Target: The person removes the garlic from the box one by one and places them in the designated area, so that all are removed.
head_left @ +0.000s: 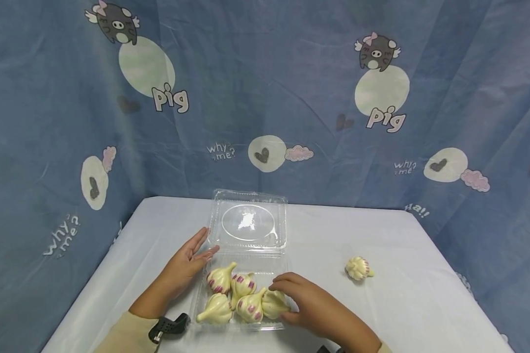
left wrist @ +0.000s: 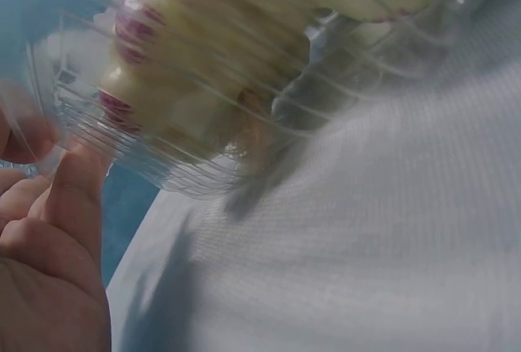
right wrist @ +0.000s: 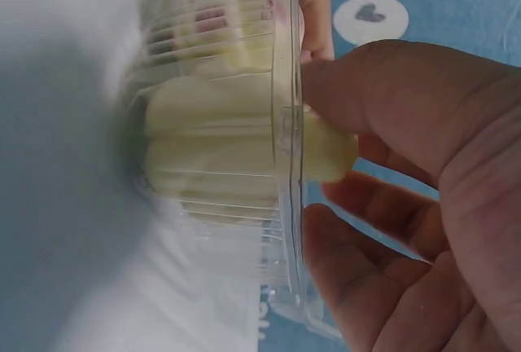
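Note:
A clear plastic clamshell box (head_left: 238, 327) lies on the table with its lid (head_left: 248, 223) folded back. Several garlic bulbs sit inside it, cream with purple marks, among them one at the left front (head_left: 216, 309). My right hand (head_left: 309, 304) holds the plainer garlic bulb (head_left: 275, 304) at the box's right side, thumb toward the front and fingers over the far side. In the right wrist view, this bulb (right wrist: 330, 148) rises above the rim between thumb and fingers. My left hand (head_left: 183, 267) reaches along the box's left edge near the hinge, fingers extended, fingertips at the plastic.
One more garlic bulb (head_left: 358, 268) lies on the white tablecloth (head_left: 335, 230), to the right of the box. A blue patterned curtain (head_left: 265, 98) hangs behind the table and along its sides. A black strap (head_left: 170, 325) circles my left wrist.

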### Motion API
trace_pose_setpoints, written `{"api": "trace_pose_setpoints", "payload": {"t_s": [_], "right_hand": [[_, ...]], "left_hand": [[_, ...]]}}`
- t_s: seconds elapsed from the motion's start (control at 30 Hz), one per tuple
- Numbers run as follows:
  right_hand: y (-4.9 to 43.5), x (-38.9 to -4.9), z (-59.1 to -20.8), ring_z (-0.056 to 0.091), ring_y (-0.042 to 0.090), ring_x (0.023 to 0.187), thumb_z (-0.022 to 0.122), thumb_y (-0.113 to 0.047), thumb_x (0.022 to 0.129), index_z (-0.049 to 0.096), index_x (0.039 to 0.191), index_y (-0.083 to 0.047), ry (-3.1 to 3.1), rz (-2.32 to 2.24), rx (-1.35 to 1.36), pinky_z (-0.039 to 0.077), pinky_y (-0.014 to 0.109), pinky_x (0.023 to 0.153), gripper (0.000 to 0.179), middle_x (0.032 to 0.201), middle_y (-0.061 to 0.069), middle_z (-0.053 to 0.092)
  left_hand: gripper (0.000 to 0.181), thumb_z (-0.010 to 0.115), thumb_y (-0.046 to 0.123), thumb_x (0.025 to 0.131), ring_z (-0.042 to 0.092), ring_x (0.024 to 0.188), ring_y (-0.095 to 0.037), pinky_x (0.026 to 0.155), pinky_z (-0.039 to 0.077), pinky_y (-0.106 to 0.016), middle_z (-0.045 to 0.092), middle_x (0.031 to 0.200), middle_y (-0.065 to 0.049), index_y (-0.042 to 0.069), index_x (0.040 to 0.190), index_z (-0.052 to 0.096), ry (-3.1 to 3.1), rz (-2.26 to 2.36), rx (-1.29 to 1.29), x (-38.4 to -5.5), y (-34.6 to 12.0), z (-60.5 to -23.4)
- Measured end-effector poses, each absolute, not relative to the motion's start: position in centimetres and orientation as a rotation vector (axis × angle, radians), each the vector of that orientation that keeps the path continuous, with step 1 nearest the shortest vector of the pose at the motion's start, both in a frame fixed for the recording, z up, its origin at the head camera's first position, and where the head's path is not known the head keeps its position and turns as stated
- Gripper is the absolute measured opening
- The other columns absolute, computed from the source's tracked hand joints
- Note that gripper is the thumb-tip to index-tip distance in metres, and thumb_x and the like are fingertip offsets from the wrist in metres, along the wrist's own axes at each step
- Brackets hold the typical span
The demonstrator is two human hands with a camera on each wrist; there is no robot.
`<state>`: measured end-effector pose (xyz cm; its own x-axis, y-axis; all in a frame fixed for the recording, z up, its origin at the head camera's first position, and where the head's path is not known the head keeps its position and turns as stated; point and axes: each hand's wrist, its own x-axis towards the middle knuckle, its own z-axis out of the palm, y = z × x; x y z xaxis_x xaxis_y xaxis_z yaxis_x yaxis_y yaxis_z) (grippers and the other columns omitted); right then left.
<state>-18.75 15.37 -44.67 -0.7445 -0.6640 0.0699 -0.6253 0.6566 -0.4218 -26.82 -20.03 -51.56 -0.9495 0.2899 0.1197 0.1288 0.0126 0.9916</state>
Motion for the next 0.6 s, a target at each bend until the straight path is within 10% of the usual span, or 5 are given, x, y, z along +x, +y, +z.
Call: {"api": "trace_pose_setpoints", "payload": {"t_s": [0.6], "right_hand": [[15.17, -18.68, -45.42, 0.067, 0.005, 0.108, 0.082, -0.006, 0.085, 0.074, 0.109, -0.016, 2.907, -0.639, -1.199, 0.057, 0.023, 0.093, 0.028, 0.116, -0.008, 0.070]], "left_hand": [[0.084, 0.051, -0.011, 0.101, 0.037, 0.147, -0.045, 0.104, 0.045, -0.011, -0.001, 0.176, -0.015, 0.002, 0.168, 0.001, 2.127, 2.100, 0.459, -26.75, -19.93, -51.67]]}}
